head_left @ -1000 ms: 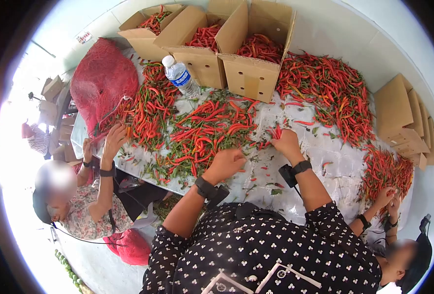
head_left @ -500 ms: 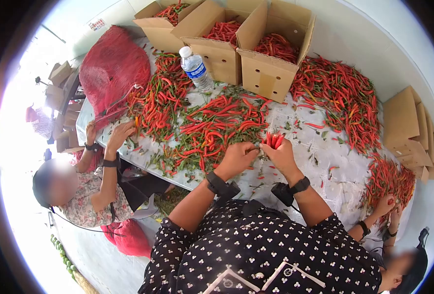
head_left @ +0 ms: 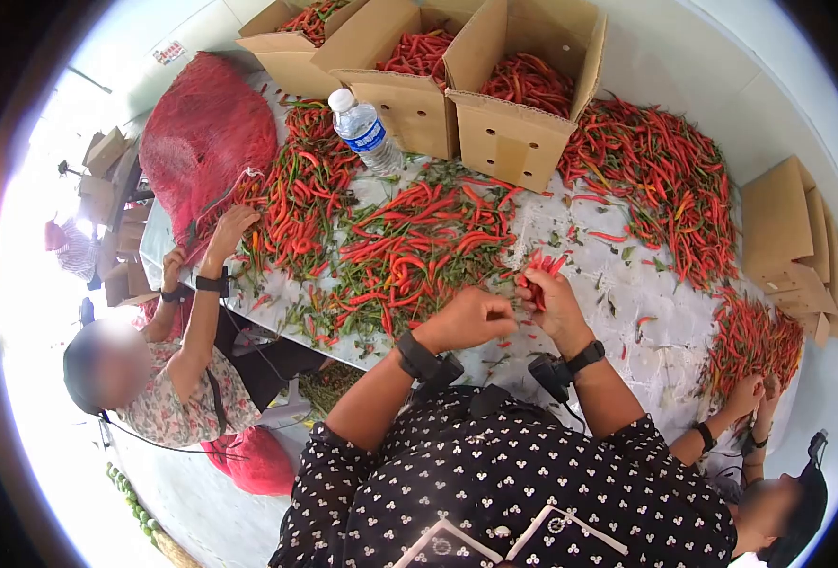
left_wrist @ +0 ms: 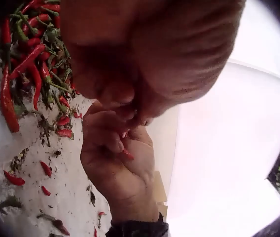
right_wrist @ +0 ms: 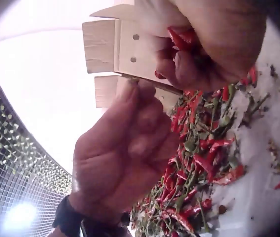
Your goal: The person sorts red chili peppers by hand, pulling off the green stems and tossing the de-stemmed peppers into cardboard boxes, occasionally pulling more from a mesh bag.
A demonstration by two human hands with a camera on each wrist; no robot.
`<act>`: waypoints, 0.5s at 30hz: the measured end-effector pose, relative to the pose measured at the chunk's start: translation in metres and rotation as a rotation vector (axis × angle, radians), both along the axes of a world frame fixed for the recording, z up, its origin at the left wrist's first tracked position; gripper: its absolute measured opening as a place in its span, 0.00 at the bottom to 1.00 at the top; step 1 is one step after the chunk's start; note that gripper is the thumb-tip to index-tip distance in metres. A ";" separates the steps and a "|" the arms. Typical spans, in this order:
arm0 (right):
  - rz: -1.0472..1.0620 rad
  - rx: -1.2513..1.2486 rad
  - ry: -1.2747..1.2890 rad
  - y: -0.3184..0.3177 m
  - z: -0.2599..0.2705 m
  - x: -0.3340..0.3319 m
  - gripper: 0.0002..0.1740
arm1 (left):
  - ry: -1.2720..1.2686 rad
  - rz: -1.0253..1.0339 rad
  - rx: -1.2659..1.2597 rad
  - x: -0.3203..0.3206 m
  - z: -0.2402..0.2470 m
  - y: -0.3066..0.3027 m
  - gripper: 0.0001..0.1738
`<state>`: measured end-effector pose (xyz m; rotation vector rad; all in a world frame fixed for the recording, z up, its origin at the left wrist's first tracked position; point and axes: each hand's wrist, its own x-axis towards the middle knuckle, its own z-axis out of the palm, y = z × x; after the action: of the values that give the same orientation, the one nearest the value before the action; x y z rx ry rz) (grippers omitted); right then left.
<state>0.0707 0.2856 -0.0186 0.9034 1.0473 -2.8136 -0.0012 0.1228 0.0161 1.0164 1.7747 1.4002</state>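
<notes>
My right hand [head_left: 557, 305] grips a small bunch of red chili peppers [head_left: 542, 266], their tips sticking out past the fingers. In the right wrist view, red chilies [right_wrist: 180, 39] show between its curled fingers. My left hand [head_left: 468, 320] is just left of it, fingers curled, with thumb and index fingertips together in the right wrist view; no chili shows in it. Both hands are above the near side of a pile of red chilies with green stems [head_left: 419, 248] on the white-covered table [head_left: 584, 331].
Open cardboard boxes of chilies [head_left: 509, 142] line the back, with a water bottle [head_left: 367, 133] in front. A red mesh sack [head_left: 206, 142] lies left, a large chili pile [head_left: 665, 189] right. Two other people work at the sides; flattened cartons [head_left: 788, 237] lean at right.
My right hand lifted a bunch of chilies off the table and drew it nearer me. The left hand moved right, met the bunch, then shifted slightly away from it.
</notes>
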 end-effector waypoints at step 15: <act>0.107 0.134 0.005 -0.007 -0.002 -0.005 0.07 | 0.656 0.368 -0.548 -0.052 -0.035 0.000 0.11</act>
<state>0.0658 0.2786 -0.0210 0.8234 1.2576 -2.6874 -0.0530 0.1232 -0.0186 0.9225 2.7383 0.6976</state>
